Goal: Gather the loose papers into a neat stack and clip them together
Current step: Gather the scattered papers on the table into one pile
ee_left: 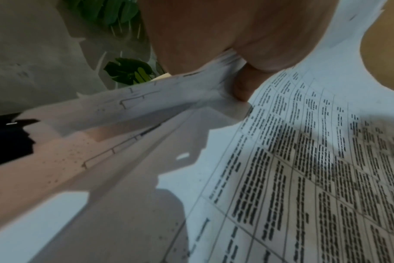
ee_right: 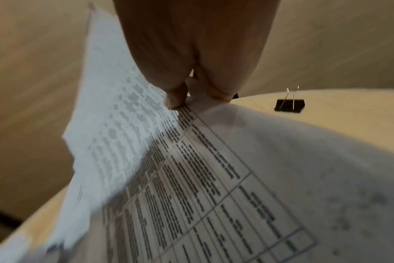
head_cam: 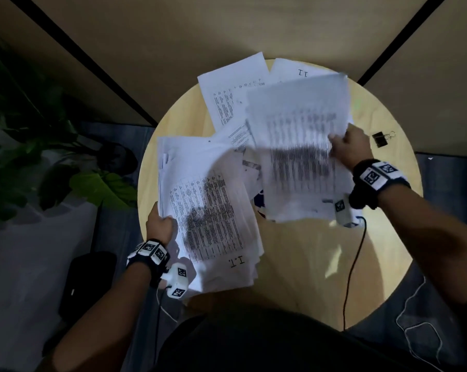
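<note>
Printed white papers lie scattered over a round wooden table (head_cam: 294, 264). My left hand (head_cam: 160, 224) pinches the left edge of a thick bundle of sheets (head_cam: 211, 210) (ee_left: 304, 160) at the table's left side. My right hand (head_cam: 348, 146) pinches the right edge of a few sheets (head_cam: 299, 157) (ee_right: 191, 178) lifted above the table, blurred. Other loose sheets (head_cam: 232, 87) lie at the far side. A black binder clip (head_cam: 380, 138) (ee_right: 289, 105) rests on the table just right of my right hand.
A black cable (head_cam: 353, 264) runs across the table's near right part. A leafy plant (head_cam: 52, 146) stands on the floor to the left. Beige walls with black strips rise behind the table.
</note>
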A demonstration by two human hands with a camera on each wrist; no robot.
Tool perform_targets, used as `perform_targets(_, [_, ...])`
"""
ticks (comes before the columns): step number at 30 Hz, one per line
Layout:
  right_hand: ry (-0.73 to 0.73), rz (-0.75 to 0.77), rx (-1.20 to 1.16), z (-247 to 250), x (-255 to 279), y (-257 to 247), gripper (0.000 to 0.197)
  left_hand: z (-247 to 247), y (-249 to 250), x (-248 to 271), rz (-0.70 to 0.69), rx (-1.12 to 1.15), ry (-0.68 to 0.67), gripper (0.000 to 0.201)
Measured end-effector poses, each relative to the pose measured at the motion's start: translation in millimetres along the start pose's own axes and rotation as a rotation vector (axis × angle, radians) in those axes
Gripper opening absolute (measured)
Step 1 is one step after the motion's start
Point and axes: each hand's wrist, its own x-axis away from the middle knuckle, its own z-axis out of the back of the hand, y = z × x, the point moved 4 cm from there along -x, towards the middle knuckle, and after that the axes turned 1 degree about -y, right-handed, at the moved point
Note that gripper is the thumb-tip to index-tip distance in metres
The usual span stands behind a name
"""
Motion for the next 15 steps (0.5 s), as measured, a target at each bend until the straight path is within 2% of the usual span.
perform_targets(3, [0.011,-0.218,-0.087,-13.1,-28.2,5.6,0.04,0.3,7.7,-5.9,-0.035,0.038,0.015,0.058])
perform_targets(5, [-0.08,-0.372,-0.027,-30.7,-37.8,9.8,0.055,-2.2,11.7,-7.8,-0.035,0.033,-0.018,0.053])
perform_targets(7, [-0.145,-0.474,0.05,-47.4,-40.0,13.2,0.059,-6.8,14.7,-8.6,-0.017,-0.021,-0.065,0.049])
perform_targets(12, [-0.071,-0.534,-0.032,-64.3,-39.0,14.1,0.048,-14.5,19.8,-13.2,0.005,-0.149,-0.118,0.054])
perform_targets(15, [-0.058,-0.601,-0.168,-68.3,-35.3,12.0,0.057,-11.5,22.2,-8.7,-0.003,-0.089,-0.128,0.051])
